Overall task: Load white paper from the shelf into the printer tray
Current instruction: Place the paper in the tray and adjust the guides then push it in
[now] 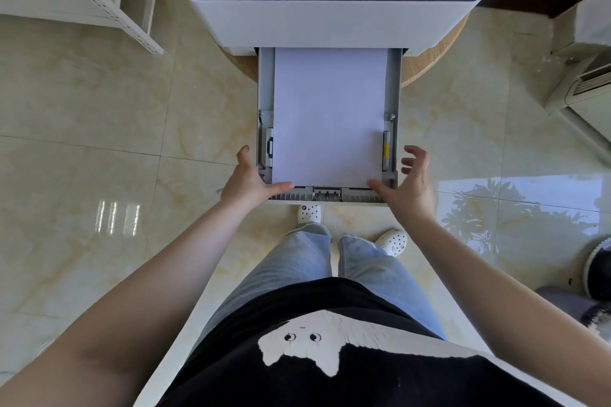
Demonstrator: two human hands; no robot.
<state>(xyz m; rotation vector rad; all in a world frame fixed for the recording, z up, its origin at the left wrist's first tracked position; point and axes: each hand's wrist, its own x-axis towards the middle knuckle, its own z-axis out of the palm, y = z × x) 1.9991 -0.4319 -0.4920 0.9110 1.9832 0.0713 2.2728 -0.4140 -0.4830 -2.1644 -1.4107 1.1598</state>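
A stack of white paper (329, 116) lies flat inside the pulled-out grey printer tray (393, 82), which juts from the white printer (334, 20). My left hand (249, 177) rests at the tray's near left corner, thumb lying across the paper's near edge, fingers outside the tray wall. My right hand (408, 182) hovers at the near right corner, thumb touching the paper's corner, fingers spread apart outside the tray. Neither hand grips the paper.
The printer stands on a round wooden table (433, 56). A white metal shelf (99, 0) is at the upper left. An air-conditioner unit (585, 76) stands at the right, a dark bin (598, 269) at lower right. My feet (391, 241) stand on glossy tiles below the tray.
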